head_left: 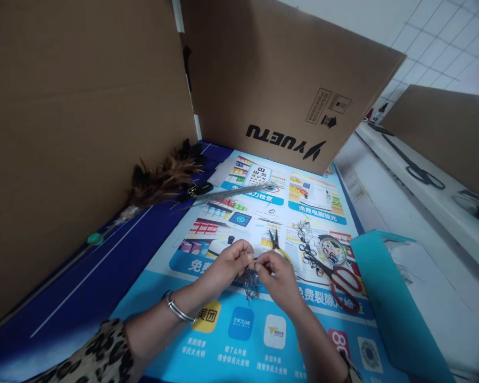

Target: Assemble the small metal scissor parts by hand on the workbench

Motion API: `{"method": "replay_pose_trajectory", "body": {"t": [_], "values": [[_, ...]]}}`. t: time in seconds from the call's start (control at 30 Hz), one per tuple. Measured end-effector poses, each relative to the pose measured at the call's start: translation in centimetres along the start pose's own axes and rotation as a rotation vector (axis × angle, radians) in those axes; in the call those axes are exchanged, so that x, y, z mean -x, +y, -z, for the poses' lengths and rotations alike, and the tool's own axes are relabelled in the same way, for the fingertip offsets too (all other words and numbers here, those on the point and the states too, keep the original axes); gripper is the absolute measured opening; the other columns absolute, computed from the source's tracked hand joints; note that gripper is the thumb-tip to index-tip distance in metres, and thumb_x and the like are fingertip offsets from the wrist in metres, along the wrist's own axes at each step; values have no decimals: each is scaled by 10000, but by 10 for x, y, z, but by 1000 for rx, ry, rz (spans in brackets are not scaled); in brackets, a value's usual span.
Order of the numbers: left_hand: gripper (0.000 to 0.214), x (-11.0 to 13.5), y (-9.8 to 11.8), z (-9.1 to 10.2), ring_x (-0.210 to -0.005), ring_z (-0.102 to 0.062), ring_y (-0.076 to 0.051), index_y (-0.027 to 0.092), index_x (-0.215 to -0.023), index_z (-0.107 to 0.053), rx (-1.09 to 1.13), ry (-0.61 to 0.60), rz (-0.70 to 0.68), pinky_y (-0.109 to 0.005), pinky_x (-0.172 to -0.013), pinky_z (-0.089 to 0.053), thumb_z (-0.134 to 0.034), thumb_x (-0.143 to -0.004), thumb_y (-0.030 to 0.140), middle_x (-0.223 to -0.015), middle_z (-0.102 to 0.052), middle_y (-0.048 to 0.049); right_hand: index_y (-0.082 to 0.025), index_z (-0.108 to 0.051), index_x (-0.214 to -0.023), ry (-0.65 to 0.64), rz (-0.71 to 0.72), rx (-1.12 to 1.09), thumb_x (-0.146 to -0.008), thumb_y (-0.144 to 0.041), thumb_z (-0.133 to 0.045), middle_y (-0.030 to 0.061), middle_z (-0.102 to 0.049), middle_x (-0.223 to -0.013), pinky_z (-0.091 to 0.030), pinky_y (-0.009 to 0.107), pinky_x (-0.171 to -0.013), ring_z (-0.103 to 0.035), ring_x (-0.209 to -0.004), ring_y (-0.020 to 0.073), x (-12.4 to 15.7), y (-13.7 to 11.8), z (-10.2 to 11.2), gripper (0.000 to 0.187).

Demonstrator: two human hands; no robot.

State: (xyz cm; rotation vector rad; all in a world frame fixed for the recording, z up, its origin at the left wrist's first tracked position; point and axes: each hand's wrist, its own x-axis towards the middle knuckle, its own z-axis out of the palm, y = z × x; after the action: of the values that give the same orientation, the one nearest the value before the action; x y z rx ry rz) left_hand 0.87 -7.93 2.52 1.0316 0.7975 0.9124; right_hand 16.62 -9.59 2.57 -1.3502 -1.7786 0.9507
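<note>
My left hand [236,259] and my right hand [278,272] meet over the printed mat, both closed in a pinch. Between their fingertips runs a short, thin dark strand, too small to make out fully. Right below the fingers is a small bundle of thin, dark, shiny strands [250,286]; whether it hangs or lies on the mat I cannot tell. Just beyond my right hand lie yellow-handled scissors [275,242], blades pointing away, handles partly hidden. Red-handled scissors [346,284] rest farther right, beside small black looped pieces [305,243] and a round item with a cartoon figure [332,250].
Thin metal wires [239,191] lie across the mat's far part. Brown feathers [163,173] on a stick are along the left, beside tall cardboard [83,96]. Another cardboard panel [279,74] stands behind. At right are a turquoise box [395,308] and black scissors [421,174] on a ledge.
</note>
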Motion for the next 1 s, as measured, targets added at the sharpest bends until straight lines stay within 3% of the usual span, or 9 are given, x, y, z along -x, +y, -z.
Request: {"method": "replay_pose_trajectory", "body": {"t": [0.1,0.2,0.4,0.5,0.73,0.87,1.0], "values": [[179,-1,-1,2,-496,-367,-54,159,-803,-468,21,-21,18,-183,-482,-284,-514,-825,330,-661,-518,27,-183,-540,-781,-88,-120,-225,-830,-262,-485,-28,-511,-590,-362,210,-493,-472,-521,105,0,2,0,108],[203,-2,-2,4,-490,-368,-56,160,-810,-472,48,-51,34,-182,-477,-289,-526,-813,356,-649,-507,29,-179,-530,-792,-91,-146,-305,-841,-312,-487,-31,-517,-571,-372,215,-500,-478,-518,107,0,1,1,148],[123,-2,1,5,-494,-356,-70,169,-806,-462,-109,-86,5,-187,-474,-284,-504,-812,284,-641,-524,31,-178,-536,-775,93,39,-56,-845,-272,-487,-2,-518,-687,-385,239,-594,-478,-630,121,2,-12,7,127],[90,-1,2,5,-527,-377,-83,165,-761,-499,-300,-67,-72,-192,-498,-293,-488,-801,244,-629,-511,34,-179,-533,-745,91,118,42,-852,-238,-463,5,-520,-713,-379,246,-614,-473,-652,126,3,-17,8,140],[151,1,3,3,-637,-472,-123,176,-706,-583,-673,-32,-211,-212,-578,-329,-470,-801,212,-646,-542,20,-188,-518,-751,119,152,178,-849,-188,-444,16,-532,-729,-376,258,-623,-488,-688,143,5,-14,1,122],[164,2,3,3,-663,-481,-128,172,-736,-583,-610,-51,-207,-221,-597,-341,-460,-824,235,-683,-561,8,-186,-521,-746,109,214,202,-858,-201,-449,29,-541,-740,-381,269,-647,-497,-717,153,7,-16,0,134],[122,2,4,5,-637,-469,-115,159,-773,-559,-345,-101,-129,-221,-592,-360,-497,-814,255,-695,-558,4,-187,-560,-779,116,191,97,-861,-212,-467,24,-546,-740,-406,257,-629,-505,-685,138,6,-24,9,126]]}}
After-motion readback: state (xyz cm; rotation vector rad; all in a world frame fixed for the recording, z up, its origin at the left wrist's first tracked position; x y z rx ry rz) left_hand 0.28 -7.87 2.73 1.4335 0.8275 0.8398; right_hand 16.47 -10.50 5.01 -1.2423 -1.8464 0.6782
